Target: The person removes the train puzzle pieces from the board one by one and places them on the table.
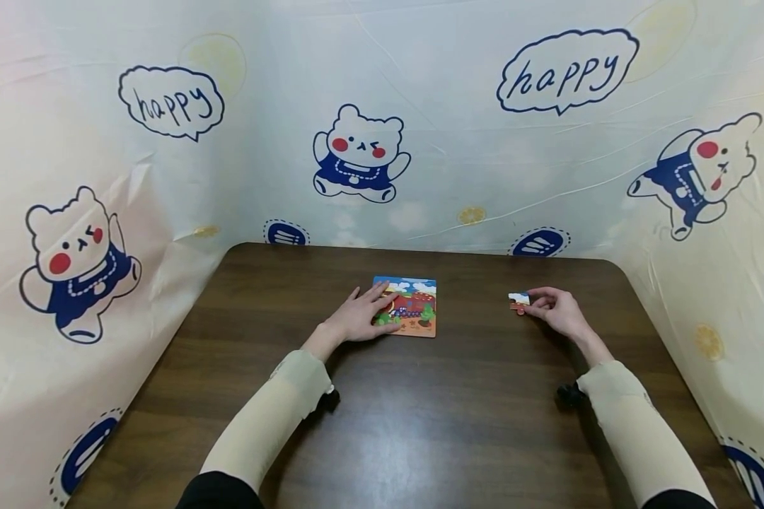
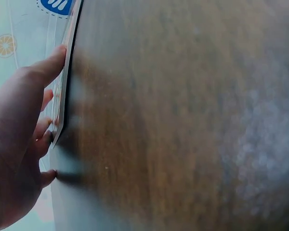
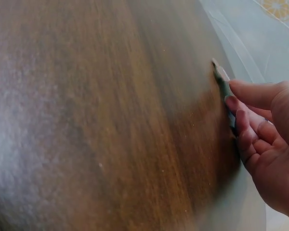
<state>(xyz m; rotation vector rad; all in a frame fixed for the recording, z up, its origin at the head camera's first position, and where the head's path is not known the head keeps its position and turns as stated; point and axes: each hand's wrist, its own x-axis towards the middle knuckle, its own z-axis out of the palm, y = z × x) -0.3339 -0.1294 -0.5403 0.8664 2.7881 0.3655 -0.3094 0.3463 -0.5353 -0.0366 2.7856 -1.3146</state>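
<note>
A square picture puzzle (image 1: 420, 322) with a red train, clouds and green plants lies near the far middle of the table. My left hand (image 1: 355, 317) rests on its left part with spread fingers, covering some of the picture. The thumb touches the puzzle's near edge (image 2: 66, 82) in the left wrist view. Out to the right, my right hand (image 1: 562, 312) pinches a small puzzle piece (image 1: 518, 301) printed in blue, white and red. In the right wrist view the piece (image 3: 221, 77) shows edge-on between thumb and fingers, close over the table.
The brown wooden table (image 1: 382, 410) has rounded far corners. A pale cloth (image 1: 433, 85) printed with bears and "happy" bubbles hangs behind the table and along both sides. Dark wrist mounts (image 1: 569, 397) sit under the sleeves.
</note>
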